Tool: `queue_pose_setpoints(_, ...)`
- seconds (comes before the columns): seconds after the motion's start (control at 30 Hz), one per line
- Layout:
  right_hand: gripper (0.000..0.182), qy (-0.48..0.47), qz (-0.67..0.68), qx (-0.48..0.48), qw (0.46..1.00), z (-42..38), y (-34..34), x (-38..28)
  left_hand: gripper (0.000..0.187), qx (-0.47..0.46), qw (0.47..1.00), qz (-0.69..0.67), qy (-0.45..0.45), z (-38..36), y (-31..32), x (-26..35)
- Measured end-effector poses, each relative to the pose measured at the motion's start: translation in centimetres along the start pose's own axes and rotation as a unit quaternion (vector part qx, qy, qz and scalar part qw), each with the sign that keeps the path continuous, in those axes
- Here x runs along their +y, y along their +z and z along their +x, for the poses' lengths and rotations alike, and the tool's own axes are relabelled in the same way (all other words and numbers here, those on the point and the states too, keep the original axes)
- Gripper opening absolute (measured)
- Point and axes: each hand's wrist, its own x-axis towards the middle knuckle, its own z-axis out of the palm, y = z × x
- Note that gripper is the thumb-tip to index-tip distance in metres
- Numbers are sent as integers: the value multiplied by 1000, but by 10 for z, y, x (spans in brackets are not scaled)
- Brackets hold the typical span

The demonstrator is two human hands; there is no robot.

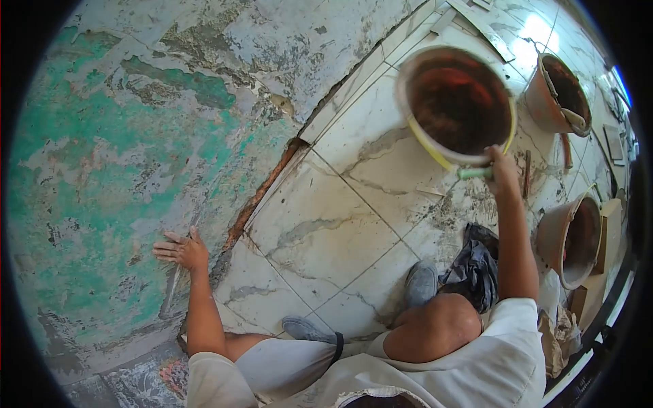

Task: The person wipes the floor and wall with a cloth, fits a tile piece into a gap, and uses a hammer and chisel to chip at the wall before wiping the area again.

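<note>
My left hand (182, 250) rests with its fingers spread against the wall (102, 204), where green paint is peeling off grey plaster. At the upper right, my right hand (502, 171) is closed at the near rim of a round bucket (457, 102). The bucket's mouth faces me, dark and reddish inside, with a yellow band round its outside; it is blurred. A short green handle (475, 173) sticks out to the left of my right hand, just below the rim.
Marbled tiles (326, 238) cover the floor. Two more buckets, one farther off (558, 95) and one nearer (571, 238), stand at the right. A black plastic bag (473, 268) lies by my shoe (422, 282). Crumpled brown paper (559, 340) sits at the lower right.
</note>
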Motion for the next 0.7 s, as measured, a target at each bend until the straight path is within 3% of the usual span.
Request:
queue_pose_setpoints(0.1, 14, 85, -81, -34, 992, -58, 17, 18, 90, -19, 1000, -10, -16, -3, -4, 12)
queue_pose_setpoints(0.17, 11, 90, -126, -102, 983, -90, 30, 32, 95, -86, 991, -56, -90, -7, -26, 39)
queue_pose_setpoints(0.2, 10, 111, -96, -118, 982, -100, 36, 43, 95, -87, 990, -65, -85, -12, -41, 57)
queue_pose_setpoints(0.23, 9, 134, -103, -134, 977, -111, 41, 53, 96, -232, 910, -288, -187, -17, -58, 82)
queue_pose_setpoints(0.27, 10, 174, -116, -157, 965, -125, 50, 52, 96, -365, 749, -485, -266, -21, -76, 107)
queue_pose_setpoints(0.33, 27, 181, -196, -216, 939, -138, 52, 72, 94, -496, 518, -615, -327, -40, -115, 152)
queue_pose_setpoints(0.4, 43, 126, -268, -229, 927, -150, 53, 101, 93, -575, 246, -684, -376, -66, -120, 176)
queue_pose_setpoints(0.43, 44, 44, -306, -247, 918, -157, 53, 104, 93, -586, 235, -689, -356, -66, -131, 196)
queue_pose_setpoints(0.5, 46, 91, -290, -303, 903, -155, 45, 86, 83, -477, 350, -692, -414, -69, -165, 218)
queue_pose_setpoints(0.53, 49, 104, -266, -333, 899, -151, 44, 81, 83, -473, 358, -684, -423, -77, -162, 225)
queue_pose_setpoints(0.6, 66, 92, -345, -326, 875, -137, 35, 68, 85, -513, 410, -592, -467, -92, -143, 220)
queue_pose_setpoints(0.67, 81, 97, -236, -315, 914, -129, 32, 70, 80, -536, 403, -584, -458, -72, -169, 217)
queue_pose_setpoints(0.7, 85, 137, -221, -316, 912, -129, 38, 63, 80, -505, 425, -610, -437, -86, -161, 213)
